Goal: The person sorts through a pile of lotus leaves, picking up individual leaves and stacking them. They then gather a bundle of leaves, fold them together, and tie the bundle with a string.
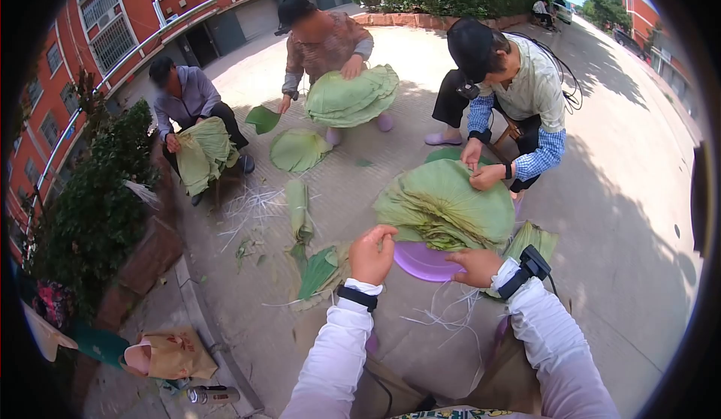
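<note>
A stack of large lotus leaves [439, 201], green and partly dried, rests on a purple plastic stool [424, 265] in front of me. My left hand [372, 255] is closed at the near left edge of the leaves, its fingertips pinched together; I cannot tell what is between them. Over the stool's right rim, under the near edge of the leaves, my right hand [478, 267] reaches with fingers stretched to the left. White strips [454, 310] hang below it. Across the stack, a co-worker's hands [481, 173] meet at the far edge of the leaves.
Two more people sit opposite with lotus leaves [353, 96] and a folded bundle [204, 152]. Rolled leaves [298, 209] and scattered white strips [259, 207] lie on the concrete. A paper bag [179, 353] and a metal flask [213, 395] are by the kerb [203, 318].
</note>
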The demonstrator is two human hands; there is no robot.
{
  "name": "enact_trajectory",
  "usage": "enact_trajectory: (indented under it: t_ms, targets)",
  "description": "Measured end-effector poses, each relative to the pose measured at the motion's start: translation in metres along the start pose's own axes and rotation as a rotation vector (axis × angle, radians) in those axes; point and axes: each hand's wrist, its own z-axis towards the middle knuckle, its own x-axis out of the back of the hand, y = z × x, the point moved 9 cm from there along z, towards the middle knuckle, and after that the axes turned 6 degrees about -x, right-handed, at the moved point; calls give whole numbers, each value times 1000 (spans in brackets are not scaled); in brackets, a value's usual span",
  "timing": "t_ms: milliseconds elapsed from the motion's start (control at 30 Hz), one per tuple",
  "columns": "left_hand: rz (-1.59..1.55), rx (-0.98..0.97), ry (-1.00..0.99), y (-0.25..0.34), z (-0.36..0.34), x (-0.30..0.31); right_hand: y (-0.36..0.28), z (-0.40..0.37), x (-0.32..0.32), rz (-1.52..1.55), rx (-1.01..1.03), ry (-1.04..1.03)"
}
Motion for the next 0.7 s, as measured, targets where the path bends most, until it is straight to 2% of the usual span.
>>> enact_trajectory:
  t_ms: [167, 367, 567, 667, 700]
  targets:
    - [5, -53, 39, 16, 5, 8, 2, 3, -1, -5, -21, 4]
    - [-10, 6, -17, -1, 1, 4, 3, 5, -7, -18, -18, -12]
    - [20, 87, 25, -10, -2, 10, 1, 7, -6, -6, 18, 56]
    - [211, 63, -52, -11, -2, 8, -5, 6, 2, -7, -3, 33]
    - [252, 84, -140, -17, -8, 2, -3, 6, -1, -4, 9, 46]
